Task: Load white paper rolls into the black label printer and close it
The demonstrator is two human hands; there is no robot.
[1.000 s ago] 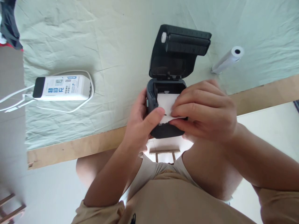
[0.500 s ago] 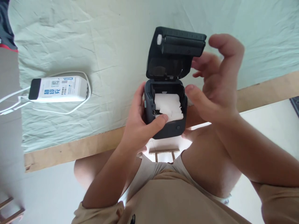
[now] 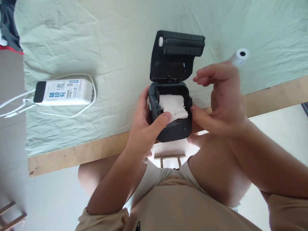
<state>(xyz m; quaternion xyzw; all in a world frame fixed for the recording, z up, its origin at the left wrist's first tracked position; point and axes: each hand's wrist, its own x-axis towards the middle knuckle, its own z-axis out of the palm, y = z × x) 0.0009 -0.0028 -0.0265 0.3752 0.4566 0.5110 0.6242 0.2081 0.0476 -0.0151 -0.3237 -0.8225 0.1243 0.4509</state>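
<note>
A dark portable label printer [image 3: 171, 131] is held over the table's front edge, its lid [image 3: 174, 65] swung up and back. White paper [image 3: 172, 104] with a ragged torn edge lies in its compartment. My left hand [image 3: 145, 130] grips the printer's left side, its thumb pressing on the paper near the front. At the printer's right side is my right hand [image 3: 221, 99], with fingers and thumb apart and nothing between them. Its thumb tip is at the printer's right rim; whether it touches, I cannot tell. Just behind that hand stands a white paper roll [image 3: 241, 56], partly covered by it.
On the left, a white power bank or charger [image 3: 69, 92] lies with a white cable [image 3: 81, 110] looped round it. A pale green cloth [image 3: 115, 38] covers the table, whose wooden edge [image 3: 79, 150] is bare. Dark fabric [image 3: 9, 25] sits at the far left corner.
My right hand has moved down and away from the lid, bringing the white paper roll behind it into view. My left hand keeps its grip on the printer.
</note>
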